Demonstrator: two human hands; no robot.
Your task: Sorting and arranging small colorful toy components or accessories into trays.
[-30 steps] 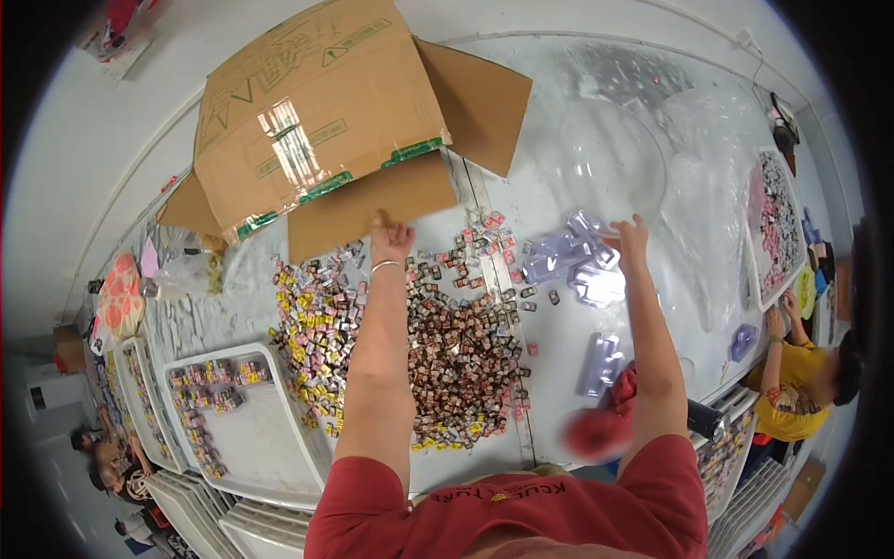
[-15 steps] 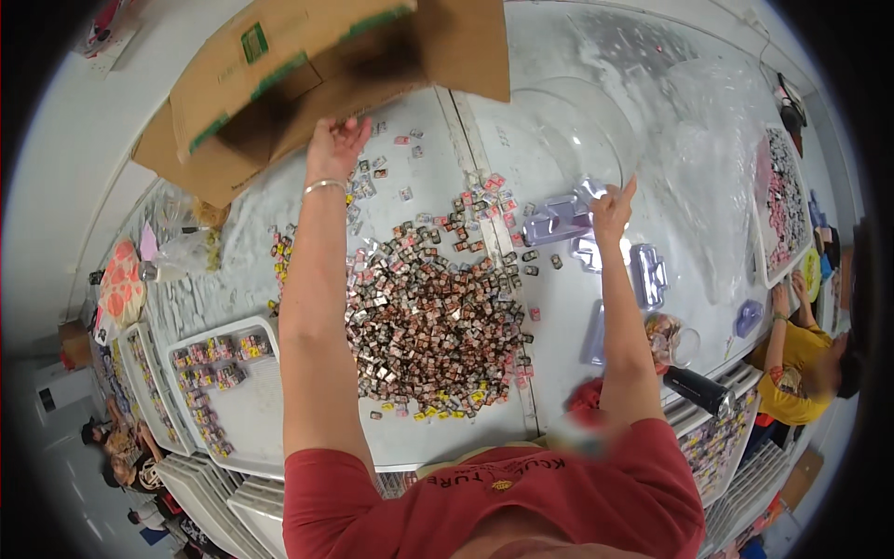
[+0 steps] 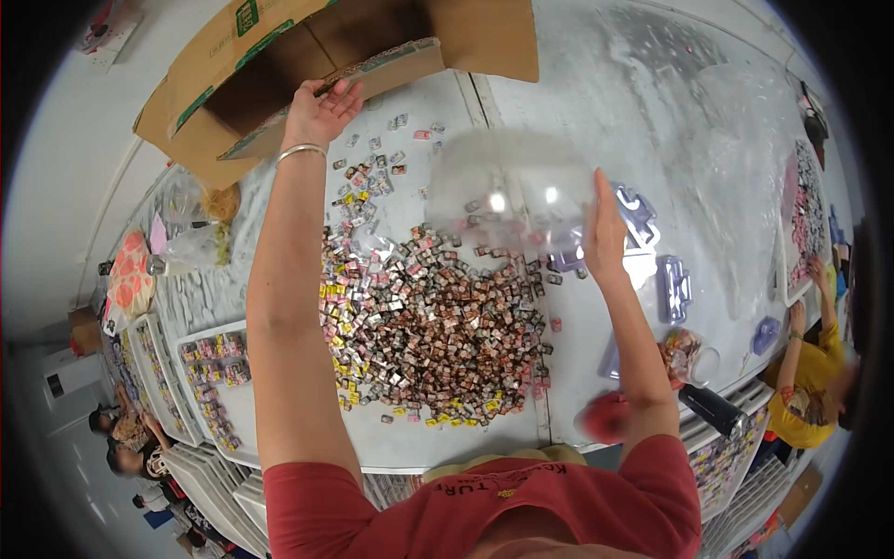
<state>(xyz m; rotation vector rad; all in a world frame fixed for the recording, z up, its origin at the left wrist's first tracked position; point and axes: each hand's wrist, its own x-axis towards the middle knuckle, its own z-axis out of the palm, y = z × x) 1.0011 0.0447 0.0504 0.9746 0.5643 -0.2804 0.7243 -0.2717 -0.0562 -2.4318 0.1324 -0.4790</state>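
Observation:
My left hand (image 3: 323, 110) is at the front flap of a large brown cardboard box (image 3: 209, 70), fingers curled at the flap's edge. The box lies with its opening toward me. My right hand (image 3: 607, 228) holds the side of a clear, rounded plastic bowl (image 3: 503, 177), blurred by motion and tilted over the far edge of a heap. That heap (image 3: 438, 326) is of small, glossy printed packs in dark, pink and yellow colours. A few loose packs (image 3: 377, 177) lie between it and the box.
Purple plastic trays (image 3: 674, 289) lie right of the heap, by crumpled clear plastic sheeting (image 3: 745, 177). A black cylinder (image 3: 712, 412) is at the near right. White trays of packs (image 3: 209, 340) stand at left. A person in yellow (image 3: 810, 387) works at the far right.
My right hand has lifted the clear bowl from the far part of the table and brought it nearer, over the heap. The box's front flap has swung outward at my left hand.

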